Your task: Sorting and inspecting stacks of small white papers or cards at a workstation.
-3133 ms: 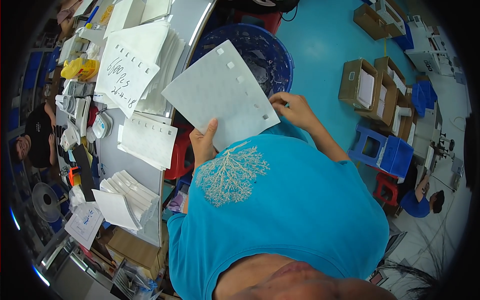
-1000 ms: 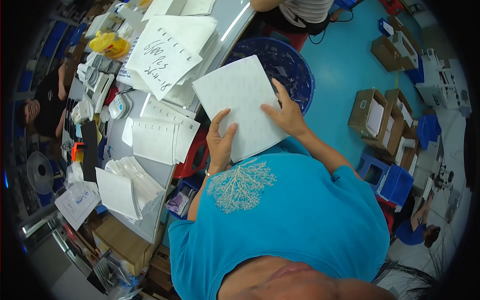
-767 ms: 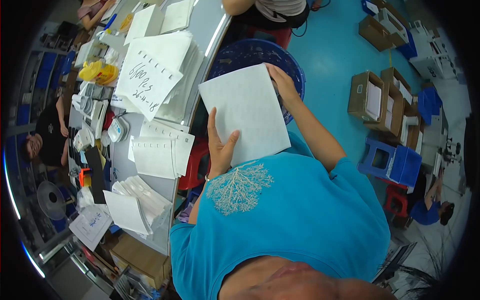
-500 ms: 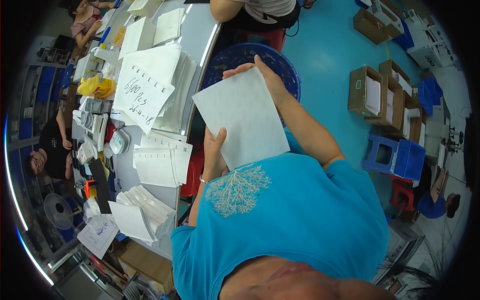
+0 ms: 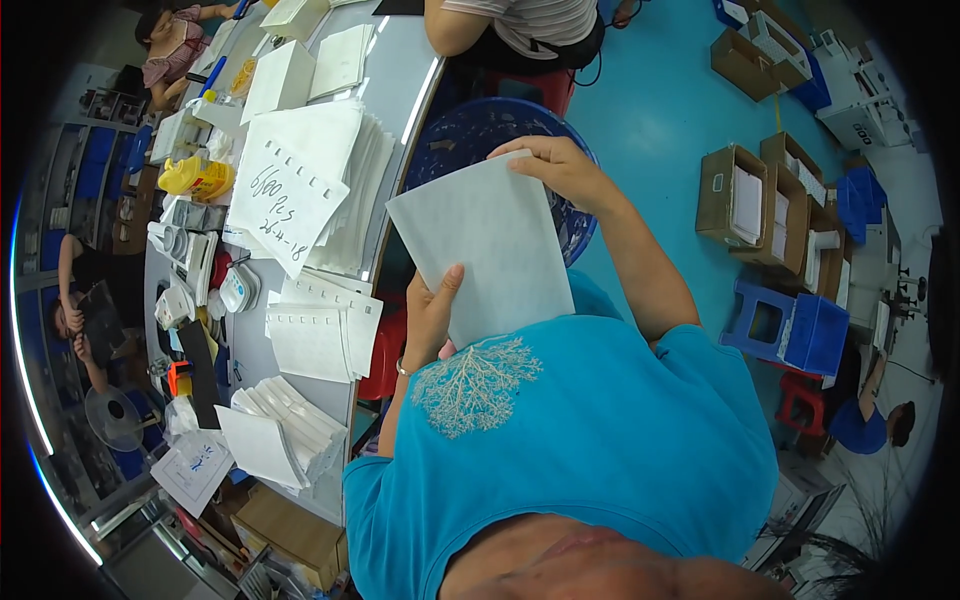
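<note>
A white rectangular sheet of paper [image 5: 492,255], or a thin stack of such sheets, is held tilted in front of my chest. My left hand [image 5: 430,312] grips its left edge, the thumb lying on the face and the other fingers behind. At the far right corner, my right hand [image 5: 562,172] pinches the paper between thumb and fingers. Behind the paper is a blue round basket [image 5: 470,125] with pale scraps inside, partly hidden by the sheet and my right hand.
The long grey table [image 5: 330,395] on my left carries stacks of white sheets [image 5: 300,150], a hole-marked bundle [image 5: 315,330] and a yellow container [image 5: 195,178]. Ahead, a person sits on a red stool [image 5: 530,88]. Cardboard boxes [image 5: 735,200] and a blue stool [image 5: 755,315] stand at right.
My right hand has gone from lying along the far edge, fingers stretched behind the paper, to pinching its far right corner. The left hand keeps its grip, its thumb slightly shifted.
</note>
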Demonstrator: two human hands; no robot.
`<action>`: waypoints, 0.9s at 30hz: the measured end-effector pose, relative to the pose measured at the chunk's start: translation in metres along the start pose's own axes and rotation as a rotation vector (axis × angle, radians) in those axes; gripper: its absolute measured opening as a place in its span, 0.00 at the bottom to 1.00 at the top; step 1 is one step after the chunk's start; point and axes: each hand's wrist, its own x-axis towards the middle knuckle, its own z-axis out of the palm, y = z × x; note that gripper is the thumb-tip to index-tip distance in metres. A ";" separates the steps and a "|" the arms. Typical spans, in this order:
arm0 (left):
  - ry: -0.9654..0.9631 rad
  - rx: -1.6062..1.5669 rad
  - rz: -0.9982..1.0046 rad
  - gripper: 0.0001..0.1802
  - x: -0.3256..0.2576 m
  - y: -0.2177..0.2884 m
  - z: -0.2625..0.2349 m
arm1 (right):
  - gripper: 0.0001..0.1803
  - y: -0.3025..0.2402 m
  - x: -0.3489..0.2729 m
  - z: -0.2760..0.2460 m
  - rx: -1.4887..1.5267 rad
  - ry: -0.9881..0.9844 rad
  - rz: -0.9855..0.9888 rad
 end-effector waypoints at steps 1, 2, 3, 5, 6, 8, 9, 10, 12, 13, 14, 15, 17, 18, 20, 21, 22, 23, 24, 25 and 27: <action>-0.015 0.075 0.032 0.25 0.000 0.003 -0.001 | 0.16 0.000 0.001 -0.003 -0.001 0.000 0.000; -0.030 0.149 0.063 0.25 -0.001 0.005 -0.001 | 0.15 0.000 0.001 -0.006 -0.005 -0.005 0.002; -0.030 0.149 0.063 0.25 -0.001 0.006 0.000 | 0.13 -0.001 0.002 -0.007 -0.008 -0.010 0.004; -0.049 0.223 0.121 0.24 -0.003 0.009 -0.002 | 0.13 -0.009 0.003 -0.006 -0.120 0.022 0.030; -0.045 0.222 0.120 0.24 -0.005 0.011 -0.003 | 0.13 -0.012 0.002 -0.003 -0.234 0.058 0.056; -0.030 0.402 0.199 0.23 -0.009 0.014 0.002 | 0.13 -0.008 0.002 0.002 -0.285 0.102 0.045; -0.030 0.400 0.197 0.23 -0.009 0.017 0.003 | 0.13 -0.007 0.002 0.005 -0.336 0.147 0.033; -0.026 0.428 0.196 0.22 -0.013 0.020 0.004 | 0.13 -0.009 0.001 0.009 -0.337 0.139 0.036; -0.016 0.453 0.191 0.22 -0.015 0.019 0.004 | 0.12 -0.015 0.001 0.015 -0.371 0.205 0.040; -0.021 0.431 0.190 0.22 -0.012 0.019 0.004 | 0.12 -0.013 0.002 0.015 -0.371 0.201 0.041; -0.026 0.408 0.190 0.22 -0.009 0.019 0.003 | 0.12 -0.010 0.002 0.014 -0.361 0.194 0.089; -0.023 0.407 0.189 0.22 -0.006 0.017 0.001 | 0.11 -0.007 0.003 0.012 -0.352 0.188 0.137; -0.012 0.227 0.139 0.22 -0.003 0.010 -0.002 | 0.12 -0.005 0.003 0.007 -0.075 0.115 0.107; -0.012 0.227 0.137 0.22 -0.002 0.006 -0.005 | 0.13 -0.003 0.003 0.005 0.201 0.045 0.073; -0.016 0.167 0.060 0.22 0.001 -0.001 -0.010 | 0.15 0.002 0.001 0.002 0.291 0.015 0.107; -0.019 0.166 0.058 0.22 0.002 -0.003 -0.011 | 0.18 0.004 0.000 0.001 0.382 -0.017 0.138; -0.018 0.144 0.049 0.23 0.004 -0.005 -0.012 | 0.18 0.006 -0.002 -0.001 0.381 -0.015 0.139; -0.018 0.124 0.040 0.23 0.005 -0.007 -0.012 | 0.18 0.007 -0.004 -0.002 0.638 -0.042 0.180; -0.021 0.122 0.040 0.23 0.007 -0.008 -0.012 | 0.19 0.009 -0.005 -0.003 0.895 -0.069 0.220; -0.024 0.107 0.030 0.23 0.008 -0.010 -0.013 | 0.19 0.010 -0.006 -0.004 0.897 -0.063 0.219; -0.033 0.093 0.018 0.23 0.010 -0.010 -0.014 | 0.17 0.014 -0.008 -0.004 0.921 -0.020 0.267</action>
